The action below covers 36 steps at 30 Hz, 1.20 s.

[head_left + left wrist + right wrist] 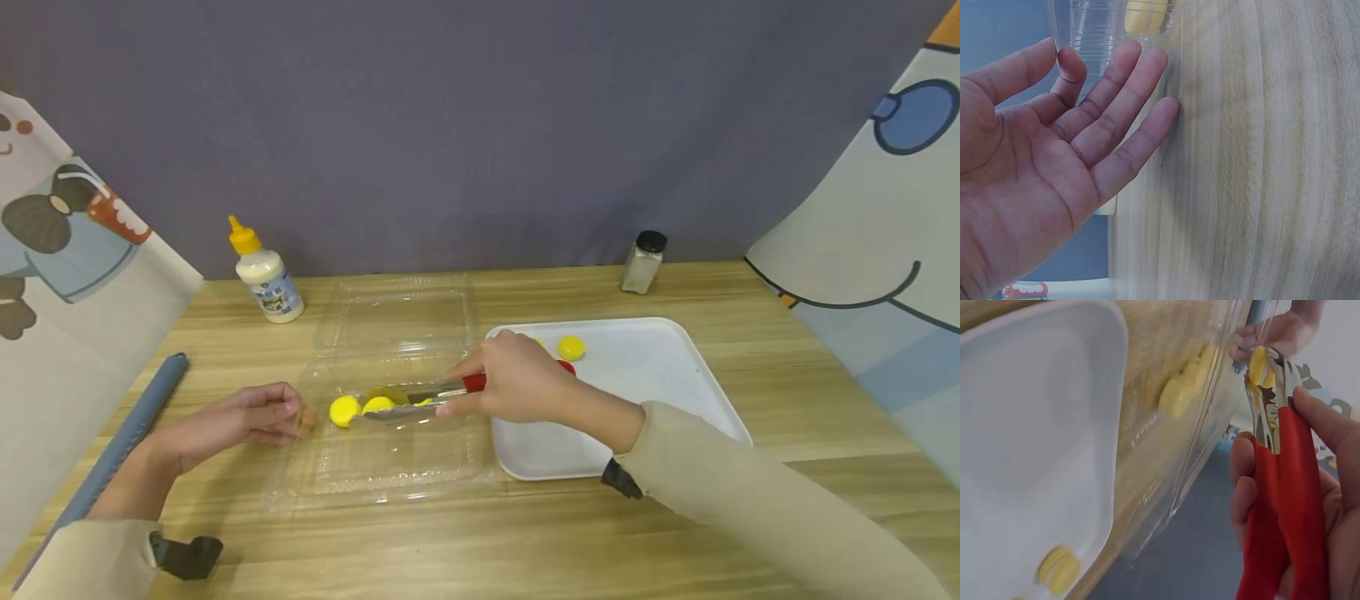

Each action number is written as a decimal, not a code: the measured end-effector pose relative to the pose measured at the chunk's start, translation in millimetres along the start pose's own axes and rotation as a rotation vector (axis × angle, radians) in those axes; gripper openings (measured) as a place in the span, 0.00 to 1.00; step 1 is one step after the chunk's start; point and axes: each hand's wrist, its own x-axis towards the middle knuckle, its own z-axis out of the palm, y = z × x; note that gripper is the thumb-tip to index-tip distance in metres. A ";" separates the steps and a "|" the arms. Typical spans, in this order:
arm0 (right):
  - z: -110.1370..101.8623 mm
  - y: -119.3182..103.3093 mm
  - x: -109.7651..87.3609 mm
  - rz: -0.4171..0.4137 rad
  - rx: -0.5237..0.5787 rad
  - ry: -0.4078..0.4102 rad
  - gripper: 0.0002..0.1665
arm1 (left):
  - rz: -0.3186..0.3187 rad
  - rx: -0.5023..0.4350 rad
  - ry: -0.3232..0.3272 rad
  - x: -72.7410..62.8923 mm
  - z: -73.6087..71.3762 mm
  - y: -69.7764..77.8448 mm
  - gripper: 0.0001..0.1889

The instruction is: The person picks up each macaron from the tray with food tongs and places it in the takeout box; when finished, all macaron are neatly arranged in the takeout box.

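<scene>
My right hand (525,379) grips red-handled metal tongs (1291,487) over the clear plastic container (397,479). Between the tongs' tips sits a yellow macaron (1259,365). More yellow macarons (1179,394) lie in a row inside the container; the tongs partly cover them in the head view. At the container's left side, my left hand (251,417) pinches its thin edge between thumb and index finger, the other fingers (1122,112) extended. To the right stands a white tray (660,400) with a yellow macaron (572,347) near its back edge, another partly hidden by my right hand.
The container's open lid (405,312) lies toward the back. A yellow-capped squeeze bottle (270,279) stands at the back left, a small black-lidded jar (643,262) at the back right. A grey-blue rod (127,442) runs along the left table edge.
</scene>
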 end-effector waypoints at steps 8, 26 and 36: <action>25.9 -20.9 20.1 -0.003 -0.089 -0.057 0.25 | -0.003 0.003 0.004 0.3 -0.5 0.0 0.13; 53.5 -33.2 36.6 0.024 -0.184 -0.093 0.27 | 0.011 0.001 -0.010 -0.3 -2.3 -0.5 0.12; 58.6 -35.8 38.2 0.018 -0.155 -0.093 0.29 | 0.000 0.016 0.001 -0.5 -1.7 0.8 0.13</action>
